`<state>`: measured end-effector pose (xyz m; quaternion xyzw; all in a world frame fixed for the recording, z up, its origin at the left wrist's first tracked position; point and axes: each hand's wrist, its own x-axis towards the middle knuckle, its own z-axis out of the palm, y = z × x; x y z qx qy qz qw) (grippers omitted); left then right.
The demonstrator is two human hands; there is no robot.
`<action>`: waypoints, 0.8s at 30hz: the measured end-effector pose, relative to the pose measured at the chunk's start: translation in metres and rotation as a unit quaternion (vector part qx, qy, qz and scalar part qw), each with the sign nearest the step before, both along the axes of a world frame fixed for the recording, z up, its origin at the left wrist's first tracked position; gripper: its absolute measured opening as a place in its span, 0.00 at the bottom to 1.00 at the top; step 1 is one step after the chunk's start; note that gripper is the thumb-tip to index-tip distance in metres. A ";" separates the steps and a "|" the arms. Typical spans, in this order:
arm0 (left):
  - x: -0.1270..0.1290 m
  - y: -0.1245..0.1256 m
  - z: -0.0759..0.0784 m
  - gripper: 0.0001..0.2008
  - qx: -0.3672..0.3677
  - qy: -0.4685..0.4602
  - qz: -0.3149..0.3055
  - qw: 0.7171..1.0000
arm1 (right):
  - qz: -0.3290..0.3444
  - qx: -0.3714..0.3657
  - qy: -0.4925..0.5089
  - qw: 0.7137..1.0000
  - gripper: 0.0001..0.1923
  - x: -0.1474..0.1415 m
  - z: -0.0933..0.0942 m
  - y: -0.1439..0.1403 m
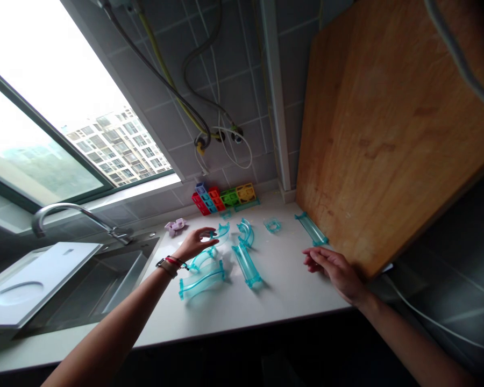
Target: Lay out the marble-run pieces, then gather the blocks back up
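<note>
My left hand (197, 242) reaches over the counter, thumb and fingers apart around the near end of a curved translucent blue track piece (222, 233); no firm grip shows. Below it lie a wavy blue track piece (203, 259) and a longer bowed one (201, 281). To the right are another curved piece (247, 233) and a straight blue track piece (247, 265). My right hand (334, 269) hovers at the counter's right side with its fingers loosely curled together and nothing visible in them. Just beyond its fingertips is a second straight track piece (312, 229).
Colored blocks (224, 198) line the back wall. A small clear-blue part (272, 225) and purple pieces (175, 226) lie on the counter (282, 293). Left is a sink with a faucet (76, 207) and white board (44, 279). A large wooden board (387, 123) leans at right.
</note>
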<state>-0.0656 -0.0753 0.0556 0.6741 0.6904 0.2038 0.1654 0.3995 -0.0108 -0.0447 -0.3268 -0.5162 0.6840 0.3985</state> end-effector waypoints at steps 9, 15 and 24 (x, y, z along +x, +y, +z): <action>0.000 -0.019 0.030 0.34 0.049 0.007 -0.040 0.998 | 0.002 0.007 -0.010 1.000 0.23 0.001 -0.003 0.001; -0.004 -0.065 0.049 0.25 0.075 0.088 -0.047 0.992 | -0.001 0.018 -0.019 1.000 0.22 0.001 -0.001 0.000; 0.014 -0.142 0.064 0.26 0.136 0.214 -0.109 0.961 | 0.013 0.175 -0.134 0.975 0.18 -0.023 0.033 -0.039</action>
